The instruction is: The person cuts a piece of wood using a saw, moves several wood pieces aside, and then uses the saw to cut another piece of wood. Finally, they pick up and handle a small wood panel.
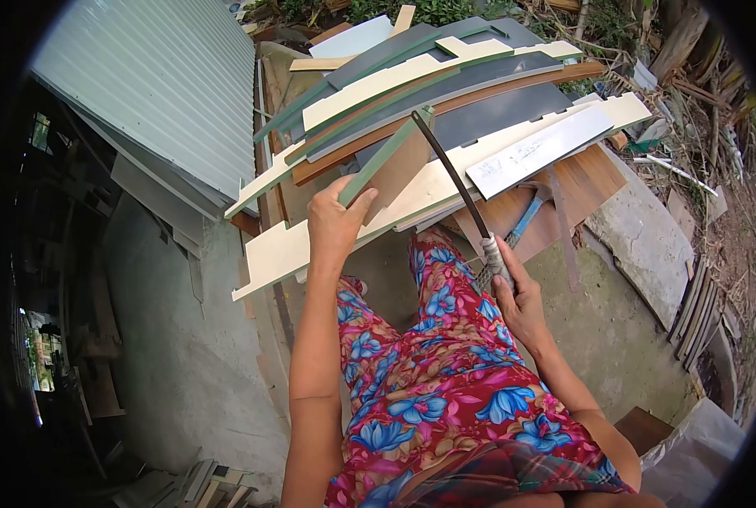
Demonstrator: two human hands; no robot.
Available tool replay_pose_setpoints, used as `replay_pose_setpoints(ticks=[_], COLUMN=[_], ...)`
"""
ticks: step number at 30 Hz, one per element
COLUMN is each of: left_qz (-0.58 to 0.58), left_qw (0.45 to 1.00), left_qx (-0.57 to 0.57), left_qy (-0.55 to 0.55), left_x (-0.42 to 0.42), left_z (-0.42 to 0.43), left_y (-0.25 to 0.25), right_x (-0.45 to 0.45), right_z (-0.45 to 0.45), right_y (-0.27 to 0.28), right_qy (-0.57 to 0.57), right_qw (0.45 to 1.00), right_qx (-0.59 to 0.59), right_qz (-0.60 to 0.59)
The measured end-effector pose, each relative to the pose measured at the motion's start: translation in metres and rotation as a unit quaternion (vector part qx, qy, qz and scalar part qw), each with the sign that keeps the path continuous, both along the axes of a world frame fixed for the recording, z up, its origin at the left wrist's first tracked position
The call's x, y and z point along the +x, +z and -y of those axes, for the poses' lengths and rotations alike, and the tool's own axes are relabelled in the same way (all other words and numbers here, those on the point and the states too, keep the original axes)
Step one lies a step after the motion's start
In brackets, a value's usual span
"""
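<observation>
My left hand [337, 216] is closed round the lower end of a board with a green edge and a brown face [399, 173], held up at a slant. In my right hand [520, 300] is a long, thin, dark tool [454, 173] with a pale wrapped handle. I cannot tell whether it is a blade or a bar. Its tip is up by the top end of the green-edged board; whether they touch is unclear. A hammer with a blue handle [526, 218] lies on a brown wood-grain board [598, 199], just beyond my right hand.
Before me is a pile of cream strips [386, 89], dark grey panels [500, 114] and a white board [538, 152]. Corrugated sheet metal [158, 85] stands on the left. A stone slab [640, 245] and stacked slats [698, 300] lie on the right. More offcuts [204, 484] lie lower left.
</observation>
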State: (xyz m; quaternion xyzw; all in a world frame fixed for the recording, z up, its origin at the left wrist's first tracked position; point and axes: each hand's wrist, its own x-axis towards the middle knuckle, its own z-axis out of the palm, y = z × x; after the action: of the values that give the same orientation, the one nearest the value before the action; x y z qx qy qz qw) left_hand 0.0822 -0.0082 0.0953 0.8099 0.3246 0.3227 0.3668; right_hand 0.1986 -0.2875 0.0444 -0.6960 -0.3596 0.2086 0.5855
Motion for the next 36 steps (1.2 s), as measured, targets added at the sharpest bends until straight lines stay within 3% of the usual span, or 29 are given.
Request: replay_pose_setpoints(ticks=[9, 27, 30, 36], left_qz=[0.089, 0.127, 0.158, 0.090], left_qw=[0.995, 0.989, 0.986, 0.986], left_qx=[-0.031, -0.076, -0.038, 0.140], left_qy=[0.016, 0.017, 0.017, 0.011], left_x=[-0.003, -0.001, 0.002, -0.005], left_z=[-0.001, -0.002, 0.002, 0.018], left_y=[-0.019, -0.030, -0.033, -0.020], right_x=[-0.001, -0.005, -0.004, -0.002], right_z=[0.002, -0.001, -0.003, -0.001], right_y=[-0.006, -0.003, -0.008, -0.006], right_qy=[0.007, 0.022, 0.016, 0.005], right_qw=[1.000, 0.999, 1.000, 1.000], right_qx=[0.009, -0.010, 0.014, 0.011], right_qz=[-0.005, -0.035, -0.007, -0.022])
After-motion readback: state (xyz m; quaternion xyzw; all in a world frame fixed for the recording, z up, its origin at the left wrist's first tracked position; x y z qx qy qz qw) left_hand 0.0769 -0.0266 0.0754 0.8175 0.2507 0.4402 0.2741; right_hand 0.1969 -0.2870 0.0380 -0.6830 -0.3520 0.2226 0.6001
